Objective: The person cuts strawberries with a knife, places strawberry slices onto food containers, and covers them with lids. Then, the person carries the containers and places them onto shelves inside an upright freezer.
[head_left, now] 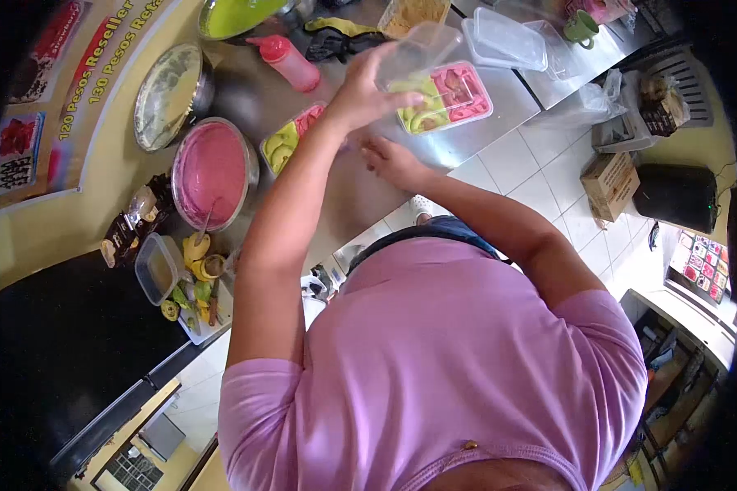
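Fingers of left hand (368, 93) grip clear plastic lid (426, 54) at far left corner of tub (457, 123) holding green-and-pink swirls (481, 96). Right hand (395, 164) half-curled, bodyward of tub; cannot tell if empty. Judged best: lid level, rim-held, clear of swirls; tub steadied.

A yellow wall (33, 245) on the left carries a printed banner (78, 139). A steel table (352, 200) spans the far side; a black counter (110, 331) stands near left. White floor tiles (540, 176) run along the right, past a carton (610, 185). Bright light falls there beside a picture panel (701, 263). Shelves (675, 380) fill the near right.
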A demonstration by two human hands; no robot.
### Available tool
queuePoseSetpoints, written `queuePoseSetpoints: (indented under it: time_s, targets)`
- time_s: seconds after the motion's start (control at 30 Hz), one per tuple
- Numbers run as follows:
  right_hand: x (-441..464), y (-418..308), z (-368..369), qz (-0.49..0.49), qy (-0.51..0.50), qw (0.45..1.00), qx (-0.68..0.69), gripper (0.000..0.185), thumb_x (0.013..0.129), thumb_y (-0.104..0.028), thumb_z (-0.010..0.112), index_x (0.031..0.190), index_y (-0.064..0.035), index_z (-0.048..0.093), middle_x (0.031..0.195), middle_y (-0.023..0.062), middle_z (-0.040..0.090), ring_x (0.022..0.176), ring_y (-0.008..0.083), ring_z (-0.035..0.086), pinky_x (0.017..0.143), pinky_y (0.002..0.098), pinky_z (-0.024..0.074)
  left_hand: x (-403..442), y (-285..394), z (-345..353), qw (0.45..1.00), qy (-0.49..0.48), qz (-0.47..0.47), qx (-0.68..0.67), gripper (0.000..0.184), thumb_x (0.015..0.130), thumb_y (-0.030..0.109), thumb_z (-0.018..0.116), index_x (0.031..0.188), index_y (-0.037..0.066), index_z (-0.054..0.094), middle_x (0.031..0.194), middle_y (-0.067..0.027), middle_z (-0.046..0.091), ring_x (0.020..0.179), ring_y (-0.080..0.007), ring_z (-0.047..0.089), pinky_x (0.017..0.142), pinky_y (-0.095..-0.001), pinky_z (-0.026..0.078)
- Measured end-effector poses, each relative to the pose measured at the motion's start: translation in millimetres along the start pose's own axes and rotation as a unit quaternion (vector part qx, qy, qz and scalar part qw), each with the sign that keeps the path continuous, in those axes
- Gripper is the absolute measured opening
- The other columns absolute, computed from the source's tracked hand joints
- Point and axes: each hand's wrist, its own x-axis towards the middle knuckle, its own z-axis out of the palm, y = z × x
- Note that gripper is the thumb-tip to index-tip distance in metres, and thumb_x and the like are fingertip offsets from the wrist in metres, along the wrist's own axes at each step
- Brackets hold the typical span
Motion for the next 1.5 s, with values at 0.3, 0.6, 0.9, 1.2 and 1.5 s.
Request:
queuePoseSetpoints:
  time_s: [0.3,0.6,0.9,1.2,1.5]
  targets:
    - [43,-23,30,-0.005,0.034,0.982,0.186,0.029,0.093,-0.012,0.054,0.120,-0.0020,0.058,0.089,0.0054,0.065,0.065,0.0136,0.056,0.059,0.0293,0.0479,-129,25,-100,0.975,0.119,-0.102,-0.158,0.090,0.073,0.020,0.079,0.146,0.009,0.028,0.140,-0.0161,0.038,0.131,-0.0274,0.036,0.105,-0.0394,0.038]
    - [-4,9,16,0.068,0.040,0.967,0.244,0.034,0.093,-0.012,0.056,0.126,-0.0020,0.054,0.090,0.0056,0.064,0.069,0.0113,0.060,0.056,0.0264,0.0514,-211,10,-91,0.990,0.059,-0.060,0.113,0.092,0.065,0.042,0.083,0.141,0.010,0.041,0.147,-0.0209,0.034,0.139,-0.0368,0.029,0.112,-0.0484,0.024]
    - [-69,4,-17,0.094,-0.037,0.975,0.196,0.032,0.100,-0.014,0.048,0.130,-0.0055,0.052,0.086,0.0024,0.059,0.070,0.0083,0.057,0.063,0.0226,0.0494,-224,-16,-39,0.941,-0.029,-0.067,0.331,0.095,0.059,0.051,0.081,0.140,0.017,0.044,0.148,-0.0149,0.033,0.132,-0.0383,0.033,0.109,-0.0501,0.027]
    - [-46,-18,-6,-0.209,0.131,0.947,-0.207,0.037,0.097,-0.015,0.048,0.132,-0.0029,0.049,0.124,0.0186,0.055,0.110,0.0338,0.057,0.090,0.0366,0.0488,-219,-26,-19,0.928,-0.070,-0.083,0.357,0.098,0.058,0.052,0.081,0.141,0.018,0.043,0.149,-0.0137,0.031,0.132,-0.0363,0.034,0.109,-0.0498,0.027]
    - [-21,-19,6,-0.191,0.051,0.881,-0.430,0.054,0.099,-0.040,0.038,0.146,-0.0135,0.032,0.146,0.0127,0.038,0.139,0.0273,0.030,0.112,0.0536,0.0228,-216,-30,-9,0.933,-0.020,-0.081,0.350,0.100,0.056,0.047,0.081,0.142,0.020,0.037,0.144,-0.0168,0.034,0.127,-0.0401,0.038,0.108,-0.0496,0.030]
